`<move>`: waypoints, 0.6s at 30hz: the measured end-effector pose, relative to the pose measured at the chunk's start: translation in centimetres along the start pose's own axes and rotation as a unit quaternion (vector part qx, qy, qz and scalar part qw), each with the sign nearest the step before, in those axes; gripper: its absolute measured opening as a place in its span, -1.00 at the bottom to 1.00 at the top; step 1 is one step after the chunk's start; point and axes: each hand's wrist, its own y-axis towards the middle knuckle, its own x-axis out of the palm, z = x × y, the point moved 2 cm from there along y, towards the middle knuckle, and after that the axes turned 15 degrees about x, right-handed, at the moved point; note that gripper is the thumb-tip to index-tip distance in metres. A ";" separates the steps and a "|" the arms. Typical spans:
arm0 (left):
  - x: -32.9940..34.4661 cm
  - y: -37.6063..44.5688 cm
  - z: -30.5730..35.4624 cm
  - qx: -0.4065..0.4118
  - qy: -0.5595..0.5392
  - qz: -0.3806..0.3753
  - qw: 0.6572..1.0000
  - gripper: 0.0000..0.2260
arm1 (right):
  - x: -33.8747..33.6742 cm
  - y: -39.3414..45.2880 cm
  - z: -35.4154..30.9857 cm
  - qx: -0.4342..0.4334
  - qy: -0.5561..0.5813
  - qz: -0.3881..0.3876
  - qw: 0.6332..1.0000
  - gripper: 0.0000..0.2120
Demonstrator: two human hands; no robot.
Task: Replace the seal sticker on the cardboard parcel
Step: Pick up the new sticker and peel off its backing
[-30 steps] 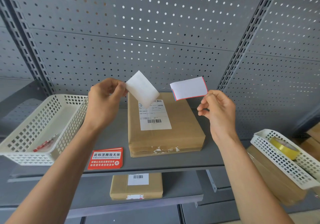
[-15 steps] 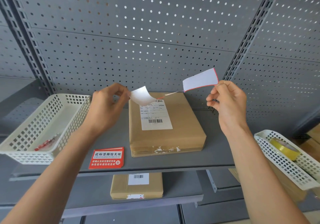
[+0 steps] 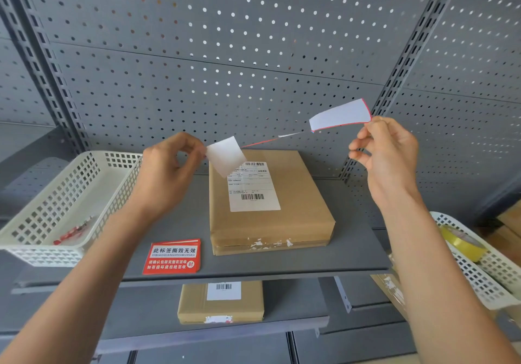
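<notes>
- Our left hand (image 3: 169, 172) pinches the white backing paper (image 3: 227, 155) at its corner, and our right hand (image 3: 386, 149) pinches the red-edged seal sticker (image 3: 339, 115) by its right end; a thin strip seems to run between the two, though we cannot tell if it joins them.
- Both pieces hang in the air above the flat brown cardboard parcel (image 3: 298, 208), which lies on the grey metal shelf (image 3: 355, 251) with white torn residue (image 3: 267, 243) along its front edge.
- To do this well, we judge we should draw the hands apart evenly and keep fingertips off the glue side, so the sticker does not curl onto itself.
- The parcel's front edge sits near the shelf lip; pressing the seal there calls for a steadying hand.
- Open room lies right of the parcel; the stack of red printed stickers (image 3: 172, 256) and the white plastic mesh basket (image 3: 70, 194) crowd the left.
</notes>
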 end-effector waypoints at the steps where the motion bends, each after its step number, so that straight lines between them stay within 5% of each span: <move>1: -0.1 0.0 0.0 0.007 0.009 -0.003 1.000 -0.88 | 0.0 0.1 -0.2 -0.002 -0.001 0.000 1.000 -0.78; 8: -0.2 -0.4 -0.6 0.068 0.069 -0.014 0.995 -0.93 | -0.3 0.8 -1.4 -0.016 0.000 0.006 1.000 -0.81; 18: -0.7 0.7 2.0 -0.027 0.013 0.063 0.998 -0.88 | 1.7 0.2 -1.9 -0.030 -0.019 -0.037 0.999 -0.79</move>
